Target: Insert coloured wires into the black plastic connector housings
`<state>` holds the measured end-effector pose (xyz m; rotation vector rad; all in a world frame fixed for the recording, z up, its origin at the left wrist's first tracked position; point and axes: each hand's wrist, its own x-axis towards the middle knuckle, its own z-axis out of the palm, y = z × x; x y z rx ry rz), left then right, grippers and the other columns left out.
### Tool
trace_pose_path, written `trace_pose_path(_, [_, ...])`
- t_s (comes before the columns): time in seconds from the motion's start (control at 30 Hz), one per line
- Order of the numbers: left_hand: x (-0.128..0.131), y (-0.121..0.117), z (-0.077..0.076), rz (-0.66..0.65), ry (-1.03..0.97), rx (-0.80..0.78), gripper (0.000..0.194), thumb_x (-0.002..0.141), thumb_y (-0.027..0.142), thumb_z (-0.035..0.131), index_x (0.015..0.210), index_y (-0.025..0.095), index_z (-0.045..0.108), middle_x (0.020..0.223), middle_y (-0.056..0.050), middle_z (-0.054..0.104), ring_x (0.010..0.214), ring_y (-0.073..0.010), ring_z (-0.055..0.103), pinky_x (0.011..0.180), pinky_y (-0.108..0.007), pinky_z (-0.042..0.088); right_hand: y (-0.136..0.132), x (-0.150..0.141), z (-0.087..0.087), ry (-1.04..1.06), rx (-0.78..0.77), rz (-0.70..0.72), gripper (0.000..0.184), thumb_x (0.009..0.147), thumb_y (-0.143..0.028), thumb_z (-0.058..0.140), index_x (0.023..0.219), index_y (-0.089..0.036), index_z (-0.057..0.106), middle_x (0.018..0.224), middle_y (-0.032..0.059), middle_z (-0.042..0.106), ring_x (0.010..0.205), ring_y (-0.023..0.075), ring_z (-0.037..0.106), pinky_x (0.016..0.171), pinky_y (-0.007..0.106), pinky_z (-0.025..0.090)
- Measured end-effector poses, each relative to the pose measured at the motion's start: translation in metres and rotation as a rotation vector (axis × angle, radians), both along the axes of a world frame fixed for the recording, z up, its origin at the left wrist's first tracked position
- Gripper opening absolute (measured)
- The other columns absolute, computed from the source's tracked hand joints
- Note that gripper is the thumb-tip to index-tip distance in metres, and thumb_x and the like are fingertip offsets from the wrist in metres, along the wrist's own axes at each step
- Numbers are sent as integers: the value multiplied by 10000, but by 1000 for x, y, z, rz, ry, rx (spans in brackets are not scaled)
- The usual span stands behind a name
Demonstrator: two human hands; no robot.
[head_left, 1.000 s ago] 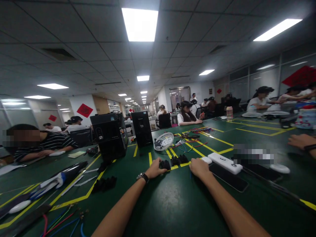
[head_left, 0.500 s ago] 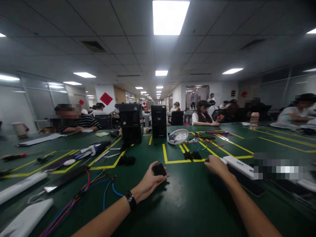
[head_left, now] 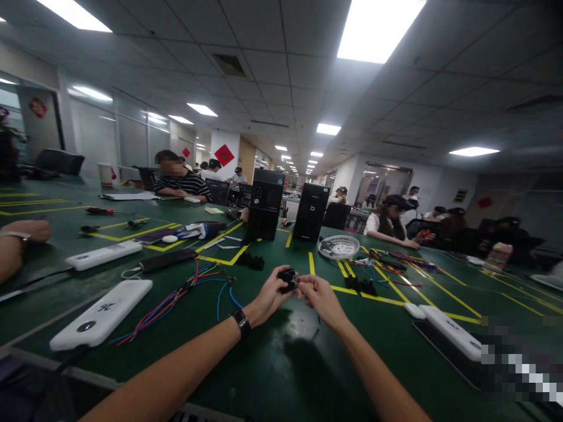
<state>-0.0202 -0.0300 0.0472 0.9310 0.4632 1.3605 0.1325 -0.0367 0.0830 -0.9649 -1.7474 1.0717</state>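
My left hand (head_left: 269, 295), with a dark watch on its wrist, grips a small black block-shaped part (head_left: 288, 280) above the green table. My right hand (head_left: 323, 298) is closed in a pinch at the right side of that part. What the right fingertips hold is too small to make out; a short dark strand shows just below the hand. Further left, a bundle of red, blue and green wires (head_left: 170, 300) lies on the table. Black block-like pieces rest beyond my hands, one group (head_left: 250, 261) to the left and another (head_left: 360, 285) to the right.
White power banks (head_left: 115, 313) lie at the left, and another (head_left: 453, 333) rests at the right by a dark phone-like slab. A white basket (head_left: 323, 249) and two black boxes (head_left: 265, 205) stand further back. Another person's hand (head_left: 33, 230) is at the left edge.
My right hand has come in from the right and now meets the black part in my left hand. The view has turned left and tilted.
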Motion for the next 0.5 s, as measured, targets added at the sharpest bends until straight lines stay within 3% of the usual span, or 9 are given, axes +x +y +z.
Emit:
trace_pose_path(0.17, [8, -8, -3, -48, -15, 56, 504, 670, 82, 495, 1153, 216, 456, 1089, -80, 568, 703, -93, 548, 751, -300, 450, -3, -8, -12, 104, -1, -70, 291, 775, -434, 571, 813, -165, 466, 571, -22, 589, 384, 57, 379, 390, 175, 256])
trace_pose_path(0.5, [11, -12, -3, -59, -10, 76, 532, 693, 101, 502, 1204, 234, 432, 1093, -79, 537, 810, -133, 550, 679, -262, 430, -9, -7, -18, 7, 100, -196, 276, 778, -432, 582, 783, -168, 504, 561, 3, 619, 386, 78, 414, 387, 188, 285])
